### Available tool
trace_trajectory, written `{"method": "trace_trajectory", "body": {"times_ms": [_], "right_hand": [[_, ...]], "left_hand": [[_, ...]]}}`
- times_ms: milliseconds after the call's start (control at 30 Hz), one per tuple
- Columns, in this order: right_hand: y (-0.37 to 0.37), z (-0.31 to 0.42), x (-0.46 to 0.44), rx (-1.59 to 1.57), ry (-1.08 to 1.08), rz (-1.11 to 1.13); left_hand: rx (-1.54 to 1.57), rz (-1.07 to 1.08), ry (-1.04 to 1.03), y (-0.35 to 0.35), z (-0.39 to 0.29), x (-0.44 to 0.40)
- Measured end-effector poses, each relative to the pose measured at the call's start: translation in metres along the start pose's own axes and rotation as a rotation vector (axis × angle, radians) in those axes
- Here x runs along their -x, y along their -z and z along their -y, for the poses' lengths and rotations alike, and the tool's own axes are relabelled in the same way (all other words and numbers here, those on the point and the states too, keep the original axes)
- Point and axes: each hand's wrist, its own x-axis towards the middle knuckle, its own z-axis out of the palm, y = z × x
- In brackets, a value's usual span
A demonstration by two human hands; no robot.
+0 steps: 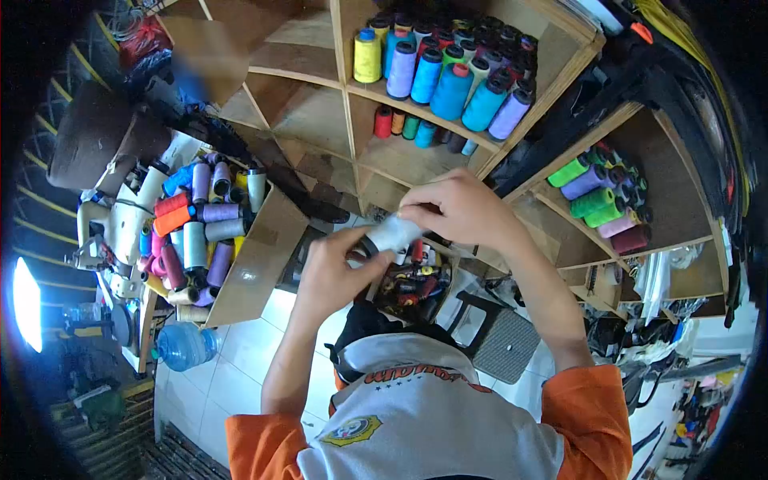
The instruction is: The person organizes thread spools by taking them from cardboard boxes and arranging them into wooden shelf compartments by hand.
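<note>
Holds a slightly blurred white spool (396,234) tilted near the centre, gripping the dark lower-left end with left fingers (374,266) curled nearly closed, and pinching the upper-right end with right fingers (424,216) drawn together. Near the hands at 6 o'clock, shows a bin of mixed spools (412,286); at 9, an open cardboard box (260,260) of coloured spools; at 1, shelved spools (452,92); between 4 and 5, a grey stool (506,346).

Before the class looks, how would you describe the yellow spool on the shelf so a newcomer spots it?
Find the wooden shelving, then its most crowded compartment of thread spools. The yellow spool stands at the front row's left end. Its blue top and yellow thread set it apart from the lilac spool beside it.
</note>
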Motion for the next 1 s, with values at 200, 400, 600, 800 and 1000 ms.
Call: {"method": "trace_trajectory", "body": {"times_ms": [200,400,600,800,1000], "right_hand": [[-0.028,0.033,0.028,-0.658,-0.483,-0.351],[-0.06,-0.017,0.038,-0.798,-0.328,-0.453],[-0.089,-0.045,0.036,-1.062,-0.023,-0.237],[-0.104,-0.018,-0.001,-1.231,-0.053,-0.203],[-0.096,-0.046,-0.019,-0.992,-0.155,-0.116]], "left_hand": [[0.405,-0.339,-0.082,-0.032,-0.002,0.002],[0.796,-0.032,0.008,-0.034,0.013,0.012],[1.48,0.397,0.149,-0.026,0.051,0.015],[1.625,0.414,0.309,-0.011,0.093,0.023],[1.404,0.325,0.54,0.017,0.126,0.02]]}}
